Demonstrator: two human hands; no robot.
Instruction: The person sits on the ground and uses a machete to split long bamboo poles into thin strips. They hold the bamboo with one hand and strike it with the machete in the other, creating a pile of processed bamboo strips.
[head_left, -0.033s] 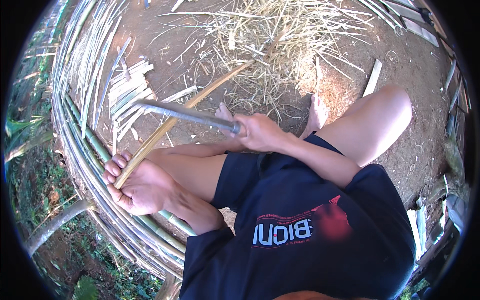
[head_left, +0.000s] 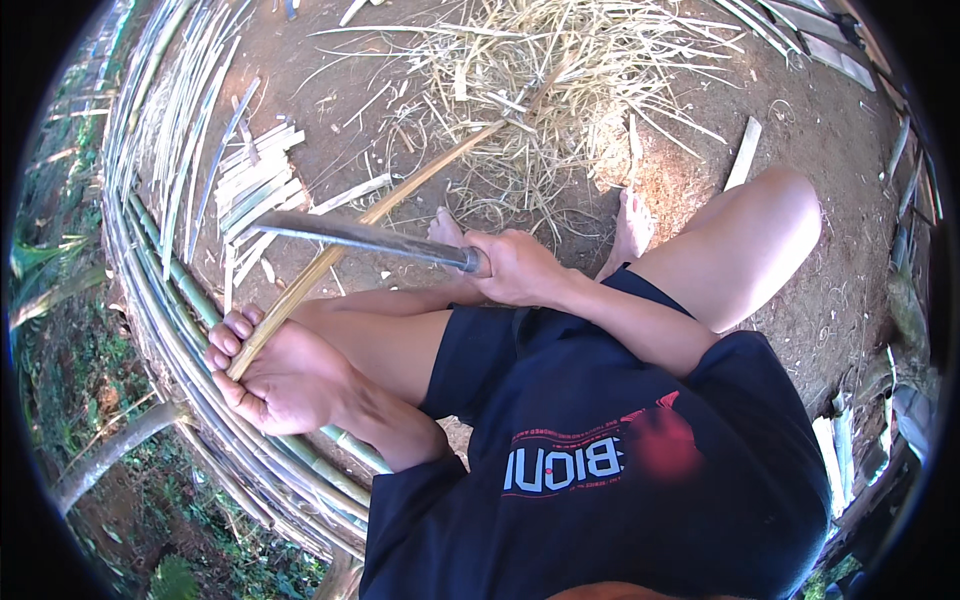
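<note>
A long, narrow yellow-brown bamboo strip (head_left: 425, 175) slants from my left hand (head_left: 292, 375) up to the pile of shavings. My left hand is closed round its near end, palm up, beside my bent left leg. In front of my shorts, my right hand (head_left: 527, 268) grips the handle of a long knife (head_left: 355, 233) with a grey metal blade. The blade lies across the strip, its tip pointing left. I cannot tell whether the edge bites into the strip or only rests on it. Most of the handle is hidden inside my fist.
Loose curly shavings (head_left: 560, 90) are heaped on the earth ahead, by my bare feet. Short split pieces (head_left: 260, 180) lie stacked at the left. Beyond them, long bamboo poles (head_left: 185, 285) curve along the ground's left edge, with greenery outside. A flat slat (head_left: 743, 152) lies near my right knee.
The knife blade has swung slightly, its tip lower and further left, nearer to my left hand. My left hand and the strip stay almost where they were.
</note>
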